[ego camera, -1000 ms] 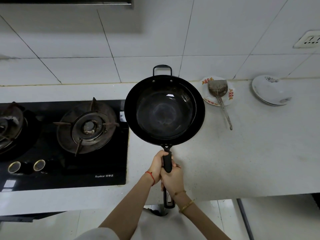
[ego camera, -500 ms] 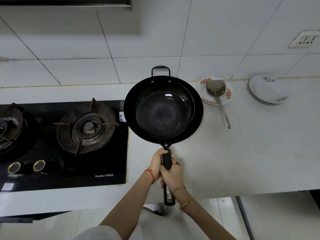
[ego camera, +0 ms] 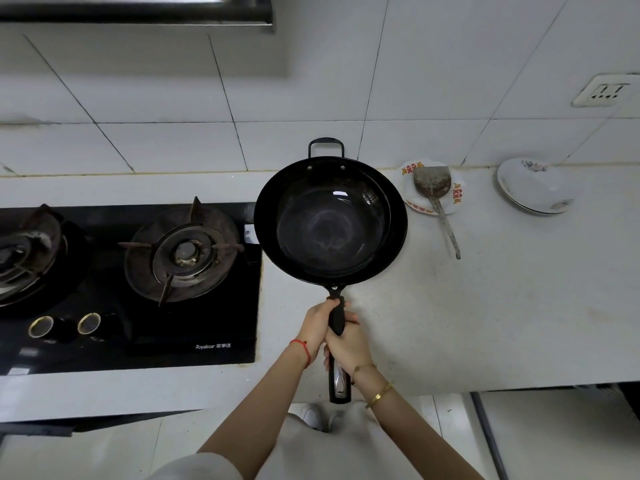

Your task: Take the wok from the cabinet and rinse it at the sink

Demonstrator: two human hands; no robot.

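Above the counter [ego camera: 485, 306], both hands, left [ego camera: 317, 323] and right [ego camera: 348, 346], grip the wok [ego camera: 330, 220] handle.

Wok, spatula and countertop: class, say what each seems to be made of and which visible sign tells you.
Wok: dark metal, likely seasoned steel or iron; glossy black bowl with riveted loop handle.
Spatula: bare metal, probably steel; dull grey, stained blade.
Countertop: pale stone or composite, by its fine speckle; which one cannot be told.

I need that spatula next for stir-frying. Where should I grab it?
Grip the spatula by its long thin handle, coming from the near side. Its blade rests on the plate; the handle end points toward you and lies free on the counter.
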